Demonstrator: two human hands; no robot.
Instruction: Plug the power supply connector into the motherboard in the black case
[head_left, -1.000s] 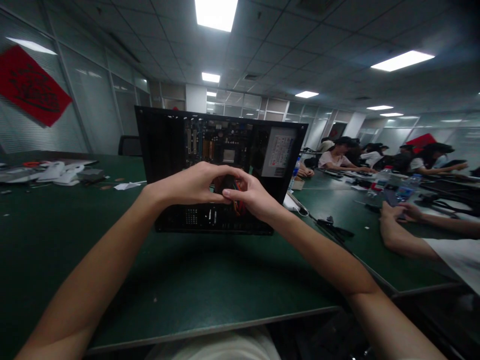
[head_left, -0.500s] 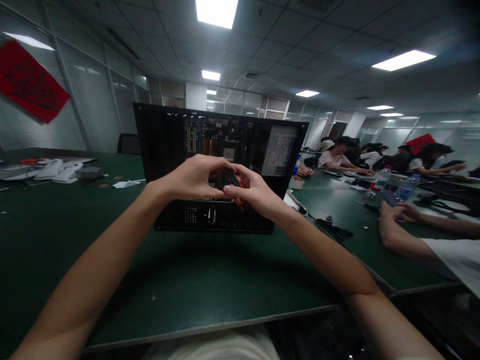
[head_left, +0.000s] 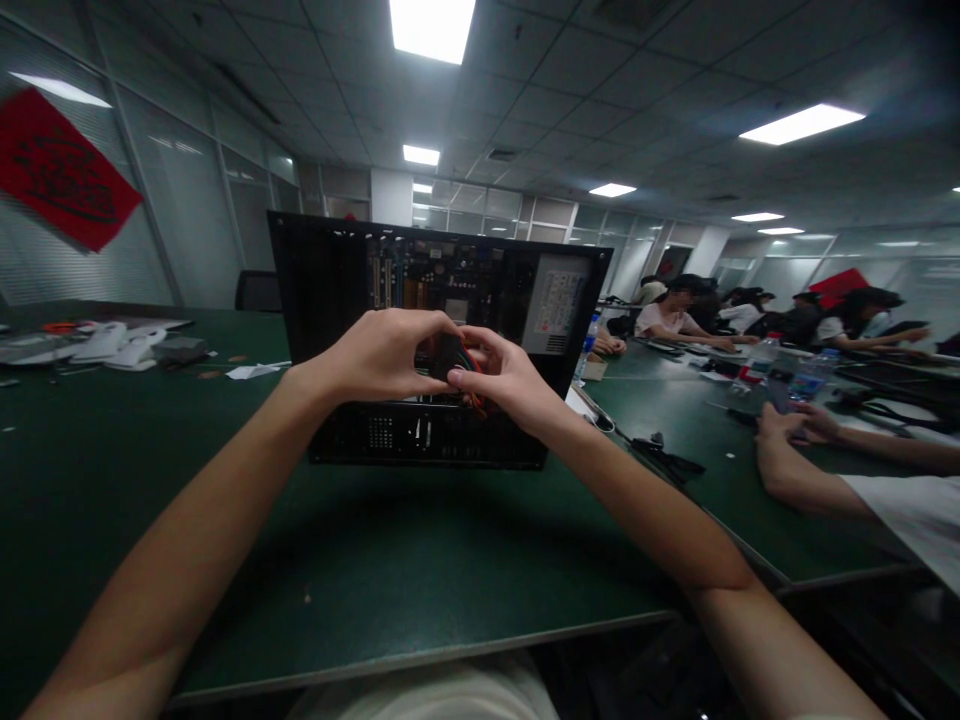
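Observation:
An open black computer case [head_left: 330, 300] stands upright on the green table, its inside facing me. Within it show a motherboard [head_left: 435, 275] and a power supply [head_left: 551, 300] at the upper right. In front of the case, my left hand [head_left: 379, 355] curls its fingers and thumb round a dark cable bundle [head_left: 448, 354]. My right hand [head_left: 506, 375] pinches the same bundle from the right. Orange and other coloured wires [head_left: 477, 400] stick out below my right fingers. The ends of the bundle are hidden by my fingers.
Grey and white parts [head_left: 124, 342] and white paper [head_left: 253, 371] lie on the left of the table [head_left: 420, 560]. Black cables [head_left: 664, 455] and plastic bottles [head_left: 814, 375] are to the right. A person's hands [head_left: 787, 425] hold a phone there; other people sit farther back.
The dark bundle has turned slightly between my fingers, and more of its coloured wires show. Both hands stay in nearly the same place before the case.

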